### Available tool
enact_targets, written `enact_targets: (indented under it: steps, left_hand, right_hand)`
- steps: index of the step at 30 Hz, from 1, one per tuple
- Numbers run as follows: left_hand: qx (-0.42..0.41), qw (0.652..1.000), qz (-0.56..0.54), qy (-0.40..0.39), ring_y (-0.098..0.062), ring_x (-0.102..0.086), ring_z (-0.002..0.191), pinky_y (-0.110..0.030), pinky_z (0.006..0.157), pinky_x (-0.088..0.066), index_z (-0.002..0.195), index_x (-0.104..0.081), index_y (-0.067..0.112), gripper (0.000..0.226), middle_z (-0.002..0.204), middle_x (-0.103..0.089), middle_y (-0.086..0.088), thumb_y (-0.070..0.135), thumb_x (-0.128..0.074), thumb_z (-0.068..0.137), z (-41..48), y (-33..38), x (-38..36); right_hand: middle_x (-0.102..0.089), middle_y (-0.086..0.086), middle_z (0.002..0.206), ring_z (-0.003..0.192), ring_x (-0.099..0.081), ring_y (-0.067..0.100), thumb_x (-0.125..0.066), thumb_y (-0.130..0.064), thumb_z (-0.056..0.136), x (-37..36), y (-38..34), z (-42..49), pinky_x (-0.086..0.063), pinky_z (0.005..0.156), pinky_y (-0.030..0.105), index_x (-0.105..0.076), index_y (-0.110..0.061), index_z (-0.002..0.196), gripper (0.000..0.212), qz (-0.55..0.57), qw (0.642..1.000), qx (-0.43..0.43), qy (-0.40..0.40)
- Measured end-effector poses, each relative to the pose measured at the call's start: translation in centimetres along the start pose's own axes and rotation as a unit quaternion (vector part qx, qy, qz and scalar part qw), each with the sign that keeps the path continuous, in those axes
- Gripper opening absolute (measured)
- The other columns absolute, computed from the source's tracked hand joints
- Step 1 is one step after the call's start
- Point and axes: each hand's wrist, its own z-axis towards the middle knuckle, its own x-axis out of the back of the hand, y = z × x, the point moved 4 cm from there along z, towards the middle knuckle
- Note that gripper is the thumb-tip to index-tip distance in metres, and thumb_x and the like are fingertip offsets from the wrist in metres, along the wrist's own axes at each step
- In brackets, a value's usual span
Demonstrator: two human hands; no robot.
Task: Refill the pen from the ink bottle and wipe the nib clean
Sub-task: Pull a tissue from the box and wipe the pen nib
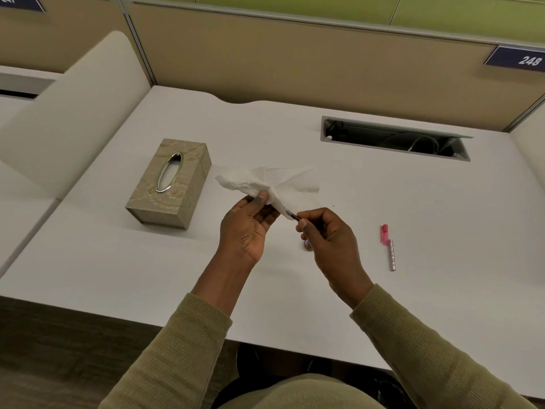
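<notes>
The left hand (246, 224) and the right hand (326, 231) meet at the centre of the frame, above the white desk (383, 202): the left pinches a crumpled white tissue (274, 183) between thumb and fingers, and the right is closed on the pen (292, 215), only a short dark stretch of which shows between the fingertips and the tissue. The nib itself is buried in the tissue fold, so how clean it is cannot be told. To the left of centre sits the tissue box (169, 184), well apart from the hands. At right of centre lies a pink-and-silver pen part (388, 249), probably the cap and barrel, loose on the desk. Just beneath the right hand a small round object (307, 245) peeks out, perhaps the ink bottle, though too hidden to be sure. If it is an open bottle, the right wrist dropping could knock it and spill ink. A hard tug of the tissue might bend the nib or tear the paper, leaving fibres in the slit. The loose part could roll if the sleeve brushes it.
</notes>
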Motion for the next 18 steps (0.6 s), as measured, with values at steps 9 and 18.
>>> enact_targets:
  steps: [9, 18]
  left_hand:
    - [-0.039, 0.995, 0.084, 0.037, -0.025, -0.073, 0.082, -0.038, 0.068, -0.061, 0.113, -0.062, 0.012, 0.017, 0.097, -0.072, -0.007, 0.007, -0.055, 0.098, 0.8, 1.6, 1.5]
    - [-0.029, 0.962, 0.271, -0.017, -0.020, -0.070, 0.081, -0.034, 0.075, -0.058, 0.099, -0.069, 0.009, 0.010, 0.090, -0.074, -0.007, 0.006, -0.069, 0.089, -0.7, 0.8, 0.0]
  right_hand:
    - [-0.075, 0.001, 0.086, 0.073, -0.064, 0.010, -0.062, -0.013, 0.099, 1.6, -0.3, -0.4, -0.054, 0.067, 0.022, -0.073, -0.015, 0.105, 0.013, 0.100, 0.994, -0.034, 0.003]
    - [-0.075, -0.001, 0.086, 0.072, -0.064, 0.006, -0.063, -0.013, 0.097, 1.3, -0.6, 0.1, -0.055, 0.068, 0.023, -0.073, -0.017, 0.102, 0.011, 0.073, 0.997, -0.025, -0.012]
